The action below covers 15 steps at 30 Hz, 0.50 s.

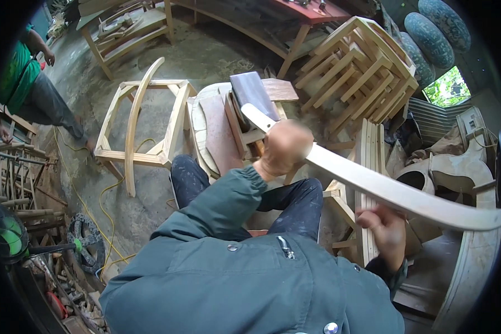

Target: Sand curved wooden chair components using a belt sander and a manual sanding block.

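Note:
A long, curved pale wooden strip (pixel 395 186) crosses from the centre to the right edge of the head view. My left hand (pixel 284 146) is wrapped round it near its far end, slightly blurred. That end overlaps, in view, a grey belt-like surface (pixel 254 93) on a wooden stand; whether they touch I cannot tell. My right hand (pixel 385 229) is just below the strip's lower edge, fingers bent and smeared by motion; contact with the strip is unclear. Beyond my left knee, another curved wooden strip (pixel 132 131) leans across a square wooden frame (pixel 103 133).
Stacked wooden frames (pixel 362 67) stand at the far right, near a red-topped table (pixel 317 11). Curved board parts (pixel 456 172) lie to the right. A yellow cable (pixel 103 209) runs over the floor. At far left a person in a green top (pixel 19 72) stands.

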{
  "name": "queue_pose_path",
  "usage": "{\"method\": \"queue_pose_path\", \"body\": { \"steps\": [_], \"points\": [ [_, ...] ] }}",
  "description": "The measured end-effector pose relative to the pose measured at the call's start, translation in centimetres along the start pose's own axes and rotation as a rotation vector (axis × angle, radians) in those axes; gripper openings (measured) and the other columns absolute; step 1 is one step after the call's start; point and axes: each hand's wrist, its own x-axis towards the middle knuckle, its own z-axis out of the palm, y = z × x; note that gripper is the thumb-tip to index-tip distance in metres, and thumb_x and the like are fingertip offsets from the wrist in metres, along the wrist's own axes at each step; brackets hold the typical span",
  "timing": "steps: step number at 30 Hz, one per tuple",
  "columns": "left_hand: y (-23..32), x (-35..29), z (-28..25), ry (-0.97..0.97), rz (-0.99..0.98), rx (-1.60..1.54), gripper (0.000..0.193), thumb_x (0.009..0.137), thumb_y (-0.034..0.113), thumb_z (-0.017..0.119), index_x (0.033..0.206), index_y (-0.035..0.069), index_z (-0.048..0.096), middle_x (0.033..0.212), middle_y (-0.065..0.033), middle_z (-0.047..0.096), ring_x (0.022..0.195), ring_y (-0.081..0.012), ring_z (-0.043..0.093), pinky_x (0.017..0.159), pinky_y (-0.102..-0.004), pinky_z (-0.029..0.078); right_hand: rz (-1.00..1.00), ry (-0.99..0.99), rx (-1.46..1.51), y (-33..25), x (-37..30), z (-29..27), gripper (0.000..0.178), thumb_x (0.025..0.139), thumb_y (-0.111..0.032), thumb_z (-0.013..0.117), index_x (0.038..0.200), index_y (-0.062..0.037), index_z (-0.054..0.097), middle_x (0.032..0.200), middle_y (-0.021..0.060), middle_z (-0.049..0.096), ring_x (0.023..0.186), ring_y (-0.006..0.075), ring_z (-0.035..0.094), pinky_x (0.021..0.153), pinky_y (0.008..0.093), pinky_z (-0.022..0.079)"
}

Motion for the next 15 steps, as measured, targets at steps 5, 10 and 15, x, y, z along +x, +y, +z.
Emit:
{"method": "queue_pose_path", "body": {
  "steps": [5,10,15],
  "points": [
    [0.5,2.7,-0.6,-0.184,0.191,-0.074,0.03,0.064,0.019,0.087,0.088,0.014,0.07,0.08,-0.0014,0.069,0.078,-0.0238,0.069,0.076,-0.0405,0.055,-0.825,0.299,-0.755,-2.9,-4.5,-1.7,0.043,0.076,-0.016,0.09,0.113,-0.0038,0.071,0.113,0.0181,0.075,0.106,0.0348,0.071,0.092,0.0478,0.057],
    [1.7,2.7,0.9,-0.653,0.177,-0.244,0.03,0.061,0.017,0.082,0.09,0.018,0.074,0.082,-0.0031,0.071,0.082,-0.026,0.072,0.073,-0.0418,0.059,-0.152,0.028,-0.798,1.9,-6.4,-2.9,0.084,0.069,-0.007,0.08,0.148,-0.0121,0.055,0.114,0.0208,0.067,0.097,0.0403,0.066,0.085,0.0513,0.053],
    [1.8,1.5,1.6,-0.785,0.157,-0.178,0.032,0.066,0.025,0.086,0.094,0.017,0.073,0.083,-0.0027,0.068,0.09,-0.0257,0.069,0.09,-0.0438,0.055,-0.11,-0.073,-0.578,8.3,-8.4,-0.6,0.082,0.079,-0.003,0.07,0.157,-0.0183,0.046,0.101,0.0248,0.07,0.082,0.0432,0.07,0.071,0.0484,0.055]
  ]
}}
